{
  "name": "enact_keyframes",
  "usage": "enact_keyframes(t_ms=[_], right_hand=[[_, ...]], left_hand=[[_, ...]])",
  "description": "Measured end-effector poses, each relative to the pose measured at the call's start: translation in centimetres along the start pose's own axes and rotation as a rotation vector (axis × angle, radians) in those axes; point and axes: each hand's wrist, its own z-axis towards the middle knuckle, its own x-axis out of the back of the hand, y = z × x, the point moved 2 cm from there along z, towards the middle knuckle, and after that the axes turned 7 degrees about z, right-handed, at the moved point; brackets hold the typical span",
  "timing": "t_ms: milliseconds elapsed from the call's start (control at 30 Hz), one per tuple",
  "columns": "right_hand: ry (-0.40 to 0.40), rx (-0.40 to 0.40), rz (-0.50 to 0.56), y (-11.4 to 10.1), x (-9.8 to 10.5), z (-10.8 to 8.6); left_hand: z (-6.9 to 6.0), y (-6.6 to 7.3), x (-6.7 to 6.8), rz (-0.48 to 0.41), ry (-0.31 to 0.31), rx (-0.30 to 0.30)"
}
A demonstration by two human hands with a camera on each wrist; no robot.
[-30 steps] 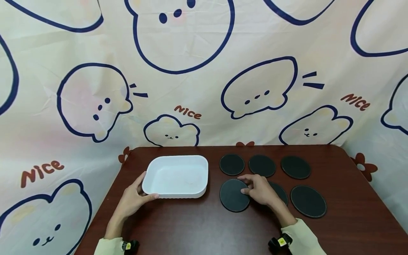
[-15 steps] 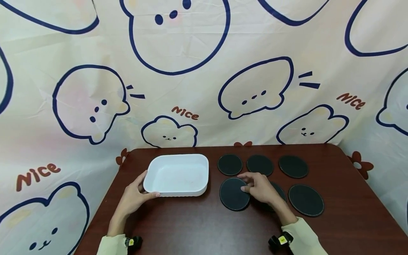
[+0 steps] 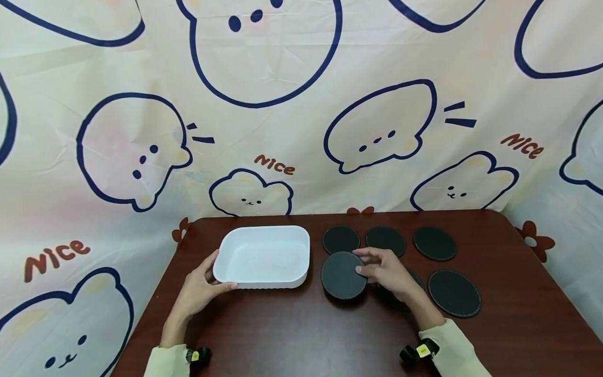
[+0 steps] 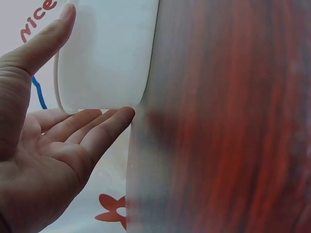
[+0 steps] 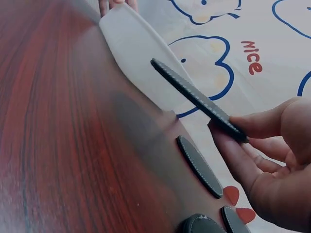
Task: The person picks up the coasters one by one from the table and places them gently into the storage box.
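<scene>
Between thumb and fingers my right hand (image 3: 392, 275) pinches a round black coaster (image 3: 342, 277) by its right edge. Light stitching runs round the coaster's rim in the right wrist view, where it hangs tilted above the table. My left hand (image 3: 195, 293) is at the left end of a white rectangular container (image 3: 270, 284). Its thumb touches the near wall and its extended fingers touch the left end. In the left wrist view the fingers (image 4: 104, 131) lie fairly straight against the container's end wall (image 4: 107, 53). Nothing shows inside the container.
Three matching coasters lie in a back row: one coaster (image 3: 341, 240), another (image 3: 383, 240) beside it and a third (image 3: 435, 243). Nearer lies a coaster (image 3: 454, 294) at the right, and another (image 3: 393, 299) partly hidden under my right hand. A patterned cloth (image 3: 301, 131) hangs behind the brown table (image 3: 282, 335).
The front-left coaster has come up off the table in my right hand, which rose slightly; a shadow now shows below it. My left hand stays at the container.
</scene>
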Motion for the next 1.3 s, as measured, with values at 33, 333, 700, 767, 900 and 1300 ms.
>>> enact_keyframes(t_ms=[33, 333, 700, 767, 900, 1300], right_hand=[[0.001, -0.002, 0.018, 0.0, 0.0, 0.0], [0.011, -0.008, 0.194, -0.8, -0.6, 0.3], [0.015, 0.012, 0.332, -2.4, -3.6, 1.9], [0.009, 0.012, 0.349, -2.5, -4.4, 2.5], [-0.005, 0.009, 0.378, -2.7, -6.0, 3.6], [0.003, -0.031, 0.429, -3.5, -10.5, 6.0]], left_hand=[[0.0, 0.0, 0.0, -0.001, 0.001, -0.002], [0.0, 0.2, -0.1, 0.017, -0.001, 0.002], [0.3, 0.3, -0.1, 0.02, -0.005, 0.016], [0.3, 0.3, -0.1, 0.02, -0.004, 0.019], [0.3, 0.2, -0.1, 0.017, -0.003, 0.023], [-0.2, -0.1, 0.0, -0.016, 0.0, 0.011]])
